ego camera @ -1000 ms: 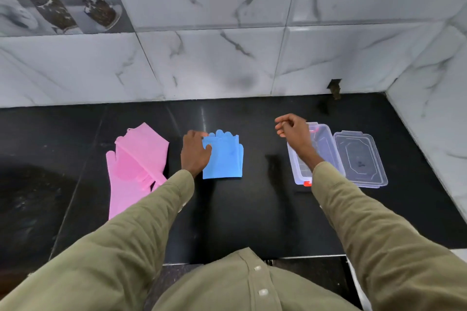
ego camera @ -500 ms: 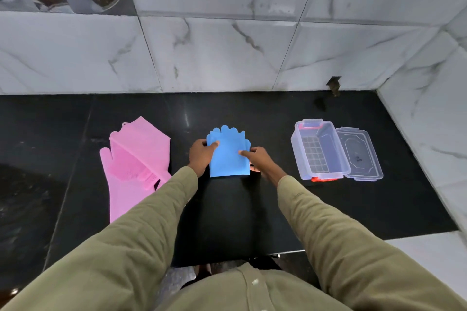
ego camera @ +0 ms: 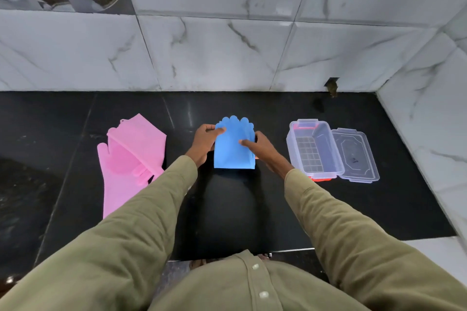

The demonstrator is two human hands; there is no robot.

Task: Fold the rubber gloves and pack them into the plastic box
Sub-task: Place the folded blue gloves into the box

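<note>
We hold the folded blue glove (ego camera: 233, 145) on the black worktop (ego camera: 252, 209), between the pink glove (ego camera: 131, 156) to its left and the plastic box (ego camera: 313, 149) to its right. Our left hand (ego camera: 203, 141) pinches the upper left edge of the blue glove, thumb on top and fingers (ego camera: 219, 130) closed on the rubber. Our right hand (ego camera: 262, 149) grips the right edge, with fingertips pressed onto the top face. We judge the rubber to be soft, light and springy, so the fold is likely to reopen unless both edges stay pinned. The surface probably grips skin well, so slipping is a minor concern. We recommend holding near the two side edges, across all layers, so the packet stays flat during transfer. The plastic box stands open and apparently empty, well apart from the blue glove, and its lid (ego camera: 356, 156) lies flat against its right side. The worktop between the blue glove and the plastic box is bare, giving a clear path. The pink glove lies partly folded and not yet packed. The tiled wall (ego camera: 227, 53) behind leaves ample room.
</note>
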